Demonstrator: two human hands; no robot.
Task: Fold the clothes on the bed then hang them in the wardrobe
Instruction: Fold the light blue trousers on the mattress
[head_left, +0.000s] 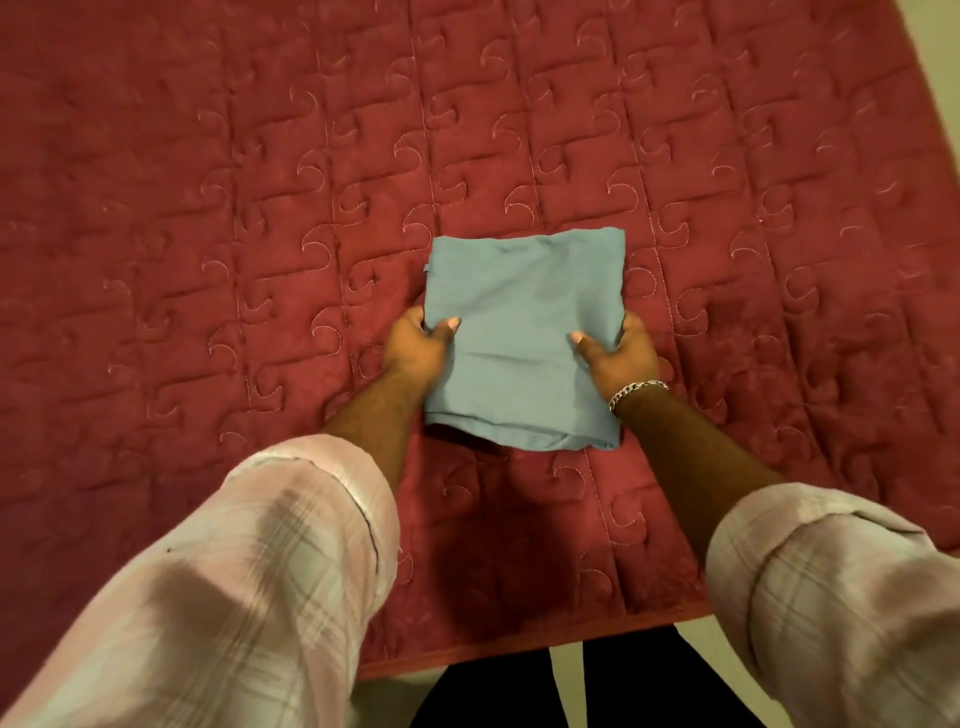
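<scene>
A light blue garment (524, 332), folded into a small rectangle, is held just above the red quilted bed cover (260, 208). My left hand (418, 345) grips its left edge, thumb on top and fingers underneath. My right hand (618, 353), with a silver bracelet at the wrist, grips the right edge the same way. The near edge of the garment hangs free and casts a shadow on the cover.
The bed's near edge (519, 642) runs across the bottom, with pale floor (696, 634) and my dark trouser legs below it. The bed's right edge (935, 78) shows at the upper right. No other clothes are in view.
</scene>
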